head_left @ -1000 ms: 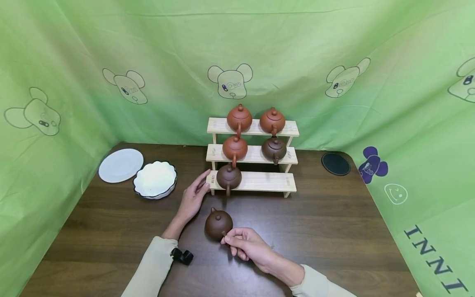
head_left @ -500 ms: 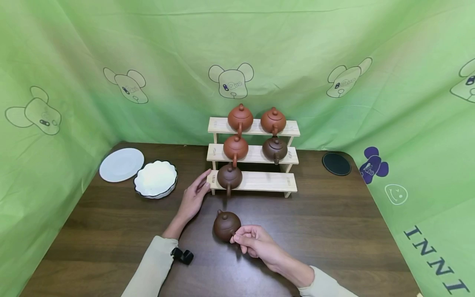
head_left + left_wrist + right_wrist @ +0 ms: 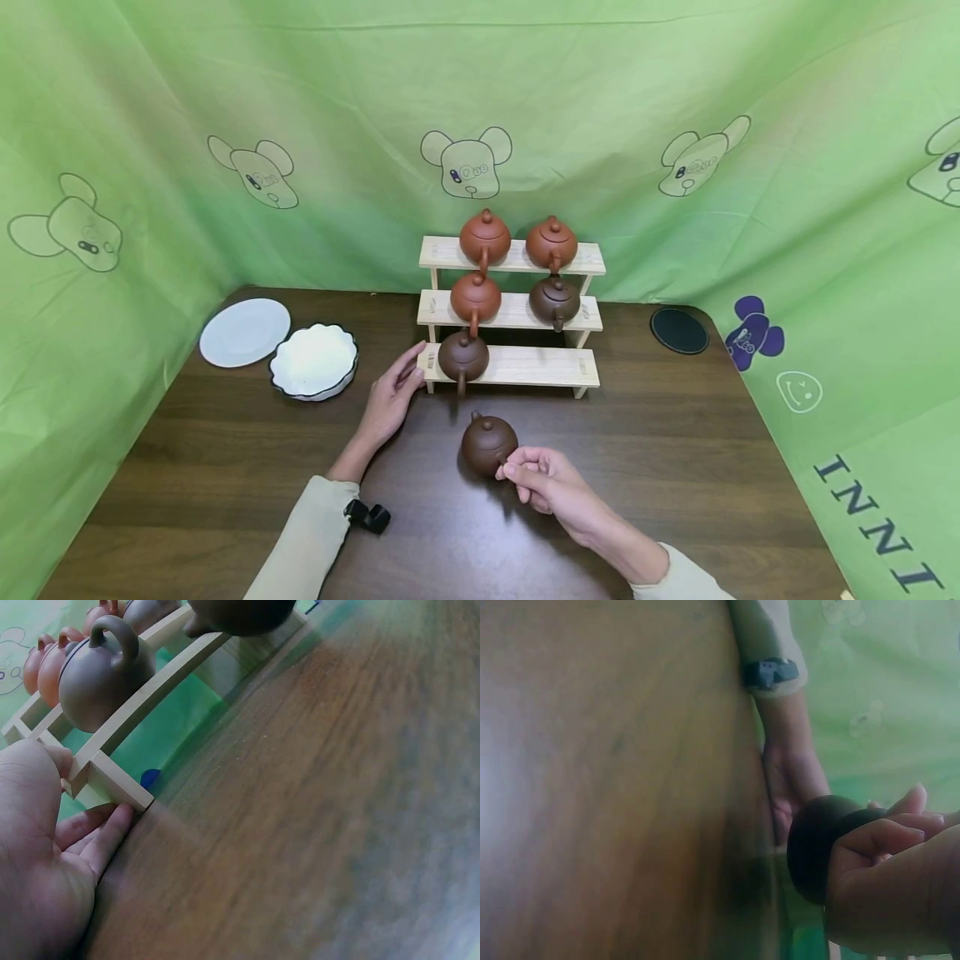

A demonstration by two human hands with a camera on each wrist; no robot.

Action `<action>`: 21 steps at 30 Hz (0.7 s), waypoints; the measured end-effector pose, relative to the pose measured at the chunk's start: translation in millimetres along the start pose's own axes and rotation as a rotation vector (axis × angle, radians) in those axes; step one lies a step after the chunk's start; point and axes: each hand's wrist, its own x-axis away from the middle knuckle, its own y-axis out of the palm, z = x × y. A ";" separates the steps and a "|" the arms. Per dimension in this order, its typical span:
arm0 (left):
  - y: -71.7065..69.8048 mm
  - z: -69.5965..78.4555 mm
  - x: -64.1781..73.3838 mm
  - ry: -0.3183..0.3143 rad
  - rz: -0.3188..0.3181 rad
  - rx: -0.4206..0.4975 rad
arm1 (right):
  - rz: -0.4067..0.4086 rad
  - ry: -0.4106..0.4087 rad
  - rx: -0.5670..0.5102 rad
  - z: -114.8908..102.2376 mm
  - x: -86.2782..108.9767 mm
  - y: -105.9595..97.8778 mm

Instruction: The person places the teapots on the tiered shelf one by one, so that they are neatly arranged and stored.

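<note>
My right hand (image 3: 551, 487) pinches the handle of a dark brown teapot (image 3: 489, 446). This teapot is held upright just above the table, its spout facing away from me, in front of the wooden rack (image 3: 536, 367). My left hand (image 3: 390, 404) holds the left end of the rack's lowest step; in the left wrist view its fingers (image 3: 112, 832) touch the leg. Another dark brown teapot (image 3: 463, 357) stands on that step at the left. The middle step bears an orange-brown teapot (image 3: 476, 298) and a dark one (image 3: 555, 300). Two orange-brown teapots (image 3: 485, 239) stand on top.
To the left lie a white plate (image 3: 245, 333) and a scalloped white bowl (image 3: 313, 362) with a dark rim. A black round coaster (image 3: 678, 331) lies at the far right of the wooden table (image 3: 675, 450). Green cloth (image 3: 337, 100) hangs behind and at the sides.
My right hand has carried the held teapot to the right and slightly away from me. My left hand stays at the rack's end, and the other teapots have not moved.
</note>
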 end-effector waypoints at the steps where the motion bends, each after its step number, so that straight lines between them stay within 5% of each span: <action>1: 0.1 1.5 0.4 -0.001 0.001 0.001 | 0.007 -0.009 -0.003 -1.8 0.6 -1.7; 15: 0.2 0.2 -0.2 0.032 -0.003 0.036 | 0.196 -0.170 0.013 -18.8 -2.8 -22.2; 21: 2.5 16.5 1.8 -0.059 0.002 -0.010 | 0.291 -0.245 -0.010 -14.9 -11.2 -29.5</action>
